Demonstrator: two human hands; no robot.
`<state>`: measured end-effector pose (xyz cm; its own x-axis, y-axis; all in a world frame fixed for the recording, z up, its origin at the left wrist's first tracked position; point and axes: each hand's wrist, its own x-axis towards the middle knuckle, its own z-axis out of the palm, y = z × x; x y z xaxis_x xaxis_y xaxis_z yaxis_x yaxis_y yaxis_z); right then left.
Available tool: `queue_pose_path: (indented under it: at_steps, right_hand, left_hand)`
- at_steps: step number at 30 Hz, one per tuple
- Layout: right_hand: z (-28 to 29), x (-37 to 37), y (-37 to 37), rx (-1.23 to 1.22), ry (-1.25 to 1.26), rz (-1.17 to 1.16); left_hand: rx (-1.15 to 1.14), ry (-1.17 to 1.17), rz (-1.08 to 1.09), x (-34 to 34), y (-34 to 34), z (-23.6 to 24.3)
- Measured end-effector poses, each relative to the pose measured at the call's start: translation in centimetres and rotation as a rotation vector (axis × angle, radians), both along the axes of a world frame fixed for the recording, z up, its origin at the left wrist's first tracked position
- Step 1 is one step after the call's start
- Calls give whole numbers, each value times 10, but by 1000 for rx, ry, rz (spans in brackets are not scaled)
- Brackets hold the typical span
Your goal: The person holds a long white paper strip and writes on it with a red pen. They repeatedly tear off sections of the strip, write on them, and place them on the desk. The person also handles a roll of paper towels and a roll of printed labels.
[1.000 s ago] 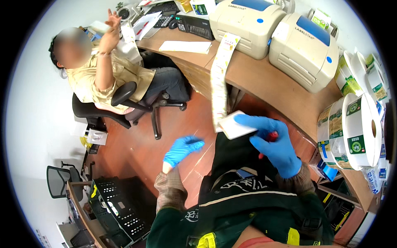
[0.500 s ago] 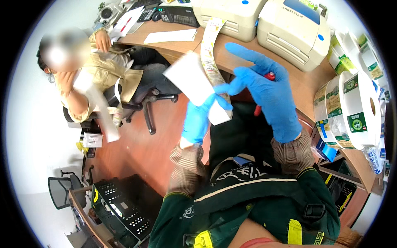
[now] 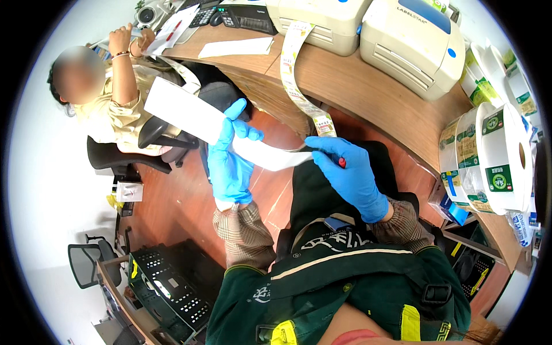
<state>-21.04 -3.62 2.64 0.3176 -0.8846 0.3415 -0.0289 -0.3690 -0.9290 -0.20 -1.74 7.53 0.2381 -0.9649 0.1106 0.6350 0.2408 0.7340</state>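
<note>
Both my hands wear blue gloves. My left hand [image 3: 231, 164] grips a white paper strip [image 3: 181, 112], with the strip running between its thumb and fingers and its free end reaching up to the left. At the strip's other end, my right hand [image 3: 352, 181] pinches it between thumb and forefinger. A small red-ended tool [image 3: 342, 163] is tucked in the right hand; most of it is hidden. From the left label printer [image 3: 319, 26] a printed label strip [image 3: 292, 72] hangs over the desk edge to my right fingertips. Whether the two strips are joined there I cannot tell.
A second label printer [image 3: 411, 43] and large label rolls [image 3: 506, 161] stand on the wooden desk [image 3: 345, 77]. Folded white paper [image 3: 236, 48] and a desk phone [image 3: 247, 20] lie farther left. Another person [image 3: 115, 106] sits at left on a chair. A black perforated case [image 3: 172, 287] is lower left.
My left hand has moved left, drawing the white strip out sideways. My right hand has come down and closed on the strip. The other person has raised their hands toward the desk.
</note>
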Motion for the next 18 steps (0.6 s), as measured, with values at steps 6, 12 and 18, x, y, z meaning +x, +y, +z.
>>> queue_pose_path:
  at_steps: [6,12,18]
  right_hand:
    - [20,10,2,263,64,240]
    - [6,19,1,380,107,306]
    - [10,10,-2,660,57,483]
  left_hand:
    - [5,24,-3,0,9,11]
    - [-42,42,28,17,18,18]
    - [-7,62,40,36,5,14]
